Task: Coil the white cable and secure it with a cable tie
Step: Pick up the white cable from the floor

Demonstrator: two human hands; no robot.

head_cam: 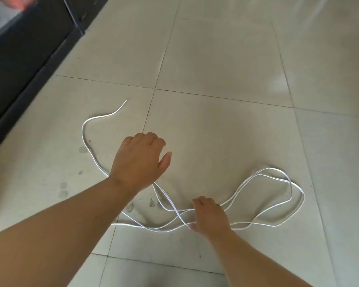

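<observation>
The white cable (82, 131) sprawls loose over the tiled floor (216, 59); the right hand (210, 218) grips its crossing strands; the left hand (138, 160) hovers, loosely curled, holding nothing; a dark cabinet (19, 59) stands far left.

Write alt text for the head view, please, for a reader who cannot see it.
A person's right hand grips strands of a loose white cable sprawled over a tiled floor, while the left hand reaches forward above it, holding nothing. Dark furniture stands at upper left.

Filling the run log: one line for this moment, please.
right hand: grips white cable; left hand: open, holds nothing; cable: loose on floor; tie: unseen
</observation>
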